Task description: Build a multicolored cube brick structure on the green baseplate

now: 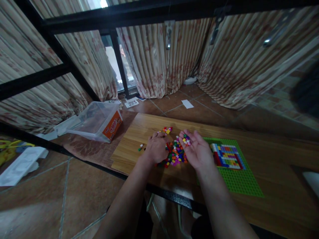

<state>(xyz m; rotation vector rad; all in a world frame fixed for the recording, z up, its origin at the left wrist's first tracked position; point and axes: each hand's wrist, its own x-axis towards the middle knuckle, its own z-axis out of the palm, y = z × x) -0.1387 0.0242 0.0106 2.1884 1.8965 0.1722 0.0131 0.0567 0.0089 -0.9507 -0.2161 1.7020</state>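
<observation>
A pile of small coloured toy bricks (176, 153) lies on the wooden table between my two hands. My left hand (156, 147) is palm down at the pile's left side, its fingers bent towards the tabletop. Its fingertips are hidden, so whatever they grip does not show. Palm up and cupped, my right hand (198, 149) carries several small bricks (185, 140) in white, yellow, green and purple near its fingers. Just right of that hand lies a green baseplate (245, 182), with a block of multicoloured bricks (228, 156) built on it.
A few loose bricks (167, 130) lie beyond my left hand, and others (140, 148) to its left. A clear plastic box (97, 121) with an orange label stands off the left end of the wooden table (134, 132). Curtains (149, 59) and a black metal frame (139, 15) border the far side.
</observation>
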